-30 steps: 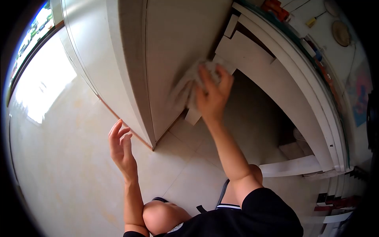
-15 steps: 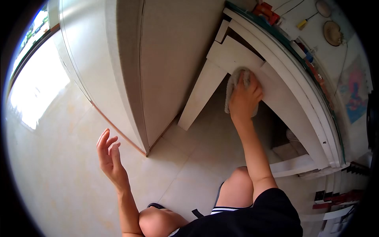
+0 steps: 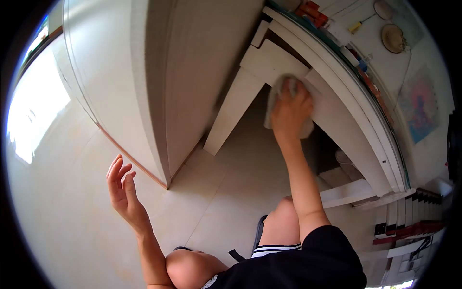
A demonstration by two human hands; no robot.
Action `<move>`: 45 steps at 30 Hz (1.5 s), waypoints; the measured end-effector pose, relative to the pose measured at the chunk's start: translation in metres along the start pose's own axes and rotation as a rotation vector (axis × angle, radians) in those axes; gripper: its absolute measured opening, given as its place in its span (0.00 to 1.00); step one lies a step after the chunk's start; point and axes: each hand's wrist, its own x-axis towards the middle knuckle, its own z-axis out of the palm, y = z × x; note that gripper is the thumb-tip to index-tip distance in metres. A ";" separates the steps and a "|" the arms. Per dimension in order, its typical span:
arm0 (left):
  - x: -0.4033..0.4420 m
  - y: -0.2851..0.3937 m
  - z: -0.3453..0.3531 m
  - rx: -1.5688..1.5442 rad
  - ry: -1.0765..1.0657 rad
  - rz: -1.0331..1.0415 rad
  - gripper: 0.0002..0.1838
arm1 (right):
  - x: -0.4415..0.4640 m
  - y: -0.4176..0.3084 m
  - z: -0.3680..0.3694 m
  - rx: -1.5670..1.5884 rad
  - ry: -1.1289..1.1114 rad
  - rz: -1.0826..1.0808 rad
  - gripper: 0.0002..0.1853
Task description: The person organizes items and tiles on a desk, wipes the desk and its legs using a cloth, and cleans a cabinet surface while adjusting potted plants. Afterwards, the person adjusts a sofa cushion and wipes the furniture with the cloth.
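My right hand [image 3: 292, 108] is wrapped over a light grey cloth [image 3: 272, 115] and presses it against the white front panel [image 3: 269, 60] of a desk-like piece of furniture. The cloth's edges hang out below and beside my fingers; the hand is slightly blurred. Off to the left, my left hand [image 3: 124, 192] is raised above the floor with its fingers apart and loosely curled, holding nothing. The nearest thing to it is the bottom edge of a pale wall corner [image 3: 156, 144].
Under the panel is a dark opening between white legs [image 3: 231, 115]. A green-edged top [image 3: 332, 41] carries several small items, including a red object [image 3: 312, 13]. A straw hat [image 3: 393, 38] hangs on the wall. Piano-like keys [image 3: 399, 214] show at lower right. Pale tiles [image 3: 202, 192] cover the floor.
The whole view has shifted, so the furniture and both hands sit slightly further left. My right hand still holds the cloth on the panel; the left stays raised and apart.
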 end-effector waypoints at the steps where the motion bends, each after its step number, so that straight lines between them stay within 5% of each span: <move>1: -0.002 -0.002 0.003 -0.007 -0.030 0.004 0.17 | 0.010 -0.013 0.005 0.046 -0.033 -0.017 0.25; 10: -0.002 -0.017 0.036 -0.043 -0.170 -0.002 0.12 | 0.074 -0.059 -0.033 0.232 0.206 -0.246 0.24; 12: -0.008 -0.023 0.046 -0.116 -0.107 0.079 0.11 | 0.099 -0.050 -0.057 0.088 0.200 -0.303 0.20; 14: -0.009 -0.024 0.054 -0.148 -0.074 0.452 0.10 | 0.112 -0.039 -0.071 -0.052 0.128 -0.339 0.17; 17: -0.016 -0.016 0.078 -0.332 -0.184 0.511 0.10 | 0.125 -0.043 -0.072 -0.281 -0.075 -0.362 0.14; 24: -0.044 -0.027 0.081 -0.101 -0.490 0.459 0.09 | 0.135 -0.052 -0.076 -0.412 -0.235 -0.332 0.18; 27: -0.052 -0.021 0.077 -0.144 -0.309 0.204 0.09 | 0.124 -0.037 -0.101 -0.401 -0.236 -0.379 0.13; 30: -0.064 -0.007 0.082 -0.120 -0.350 0.219 0.09 | 0.099 -0.005 -0.145 -0.375 -0.272 -0.420 0.12; 37: -0.085 0.020 0.107 -0.034 -0.393 0.376 0.08 | 0.008 0.115 -0.209 -0.061 0.098 -0.306 0.10; 45: -0.111 0.060 0.157 0.028 -0.620 0.522 0.08 | -0.105 0.288 -0.282 -0.118 0.166 -0.162 0.13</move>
